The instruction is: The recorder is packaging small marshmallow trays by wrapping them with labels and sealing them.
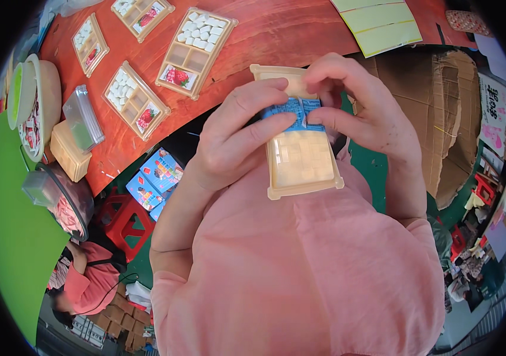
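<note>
A beige plastic tray [301, 164] is held in front of my chest, its lower half facing up with pale blocky shapes showing. Across its middle lies a blue printed label [288, 113]. My left hand [235, 121] grips the tray from its left side, thumb and fingers resting on the label. My right hand [363, 107] is curled at the tray's right side, its thumb pressing the label's right end and its index finger bent over the upper part. What the fingertips underneath touch is hidden.
On the red table [128, 47] lie several compartment trays [196, 53] with white pieces and strawberry-print packets. Stacked clear lids [83, 118], beige trays [69, 151] and a bowl of packets [42, 113] stand left. Blue printed cards [157, 183] lie below; cardboard [425, 107] is at right.
</note>
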Motion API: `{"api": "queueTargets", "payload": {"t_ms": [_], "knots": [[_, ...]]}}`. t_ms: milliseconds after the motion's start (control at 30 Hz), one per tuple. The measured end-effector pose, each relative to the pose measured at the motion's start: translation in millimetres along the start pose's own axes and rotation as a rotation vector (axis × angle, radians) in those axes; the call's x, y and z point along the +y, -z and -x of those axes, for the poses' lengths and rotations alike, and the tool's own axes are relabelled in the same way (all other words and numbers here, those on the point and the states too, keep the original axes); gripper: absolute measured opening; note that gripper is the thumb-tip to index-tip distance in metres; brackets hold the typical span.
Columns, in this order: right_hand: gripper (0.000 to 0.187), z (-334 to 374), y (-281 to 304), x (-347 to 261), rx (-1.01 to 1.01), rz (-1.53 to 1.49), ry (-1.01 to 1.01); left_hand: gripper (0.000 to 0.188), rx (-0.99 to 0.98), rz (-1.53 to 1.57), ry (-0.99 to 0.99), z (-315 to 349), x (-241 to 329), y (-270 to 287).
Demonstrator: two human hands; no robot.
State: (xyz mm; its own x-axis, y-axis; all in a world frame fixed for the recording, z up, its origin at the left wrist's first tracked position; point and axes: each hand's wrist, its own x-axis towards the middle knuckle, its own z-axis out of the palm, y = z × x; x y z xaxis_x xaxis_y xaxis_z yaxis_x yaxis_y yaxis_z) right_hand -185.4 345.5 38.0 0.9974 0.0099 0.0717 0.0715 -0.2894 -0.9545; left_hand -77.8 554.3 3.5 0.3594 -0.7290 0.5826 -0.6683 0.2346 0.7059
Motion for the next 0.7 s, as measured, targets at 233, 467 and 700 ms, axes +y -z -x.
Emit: {"api": "queueTargets", "payload": {"t_ms": [233,467,700], "knots": [[0.02,-5.4,-2.4,6.5,0.08,0.193,0.197,0.044,0.061,-0.047,0.021,-0.7,-2.5,-5.0],[0.018,-10.3,-1.4,18.3,0.004,0.12,0.218,0.043,0.064,-0.069,0.075,3.7,-11.8,-2.8],[0.037,-16.1,-2.4,18.6,-0.086,0.014,0.274,0.04,0.148,-0.188,0.013,5.9,-16.4,2.2]]}}
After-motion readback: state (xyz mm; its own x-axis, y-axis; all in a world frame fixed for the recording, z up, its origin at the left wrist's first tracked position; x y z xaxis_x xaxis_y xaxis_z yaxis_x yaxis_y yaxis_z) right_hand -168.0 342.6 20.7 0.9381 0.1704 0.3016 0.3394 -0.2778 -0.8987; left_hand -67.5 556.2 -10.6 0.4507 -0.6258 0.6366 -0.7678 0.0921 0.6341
